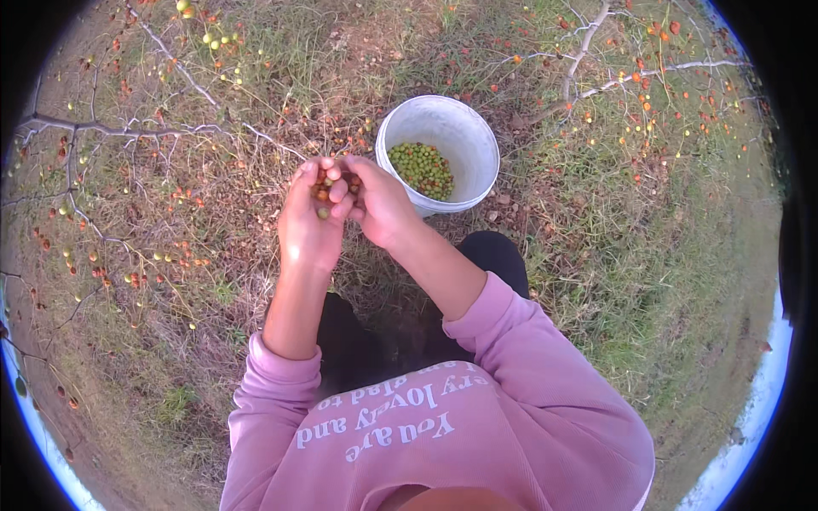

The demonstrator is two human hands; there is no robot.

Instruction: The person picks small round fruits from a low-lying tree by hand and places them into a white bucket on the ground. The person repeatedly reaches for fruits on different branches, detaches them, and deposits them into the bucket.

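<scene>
My left hand is cupped, palm up, around several small round fruits, some green and some reddish brown. My right hand curls against it, its fingers reaching over the left palm. A few darker fruits show between the right thumb and fingers. Just beyond the right hand stands a white plastic bucket, tilted slightly in view. Many mostly green fruits, with some orange-brown ones, lie in its bottom. The fingers hide part of what the hands hold.
Bare thorny branches with green and orange-red fruits spread in from the left. Another branch bearing fruits hangs at the upper right. Dry grass and fallen fruits cover the ground. My dark-clad knee is close to the bucket.
</scene>
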